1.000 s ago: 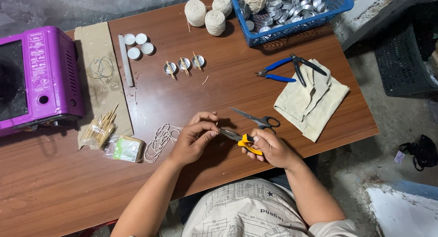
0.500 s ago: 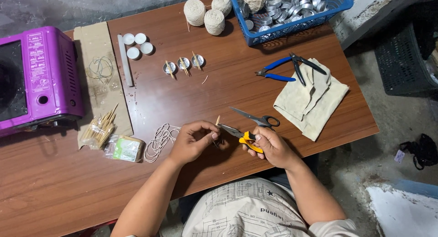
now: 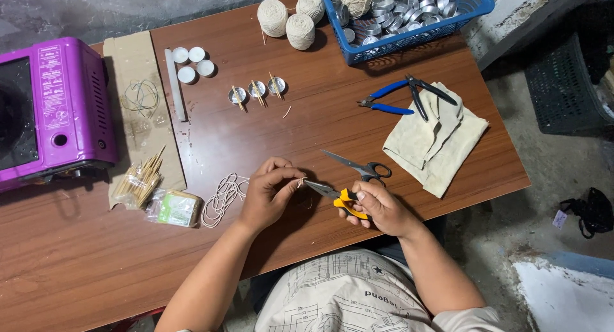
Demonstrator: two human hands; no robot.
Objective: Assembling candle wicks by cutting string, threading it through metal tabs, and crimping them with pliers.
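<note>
The right hand grips yellow-handled snips, blade tips pointed left. The left hand pinches a short wick piece between thumb and fingers, right at the blade tips, above the counter. Black scissors lie just behind the hands. A loose string coil lies left of the left hand. Blue pliers rest near a cloth.
</note>
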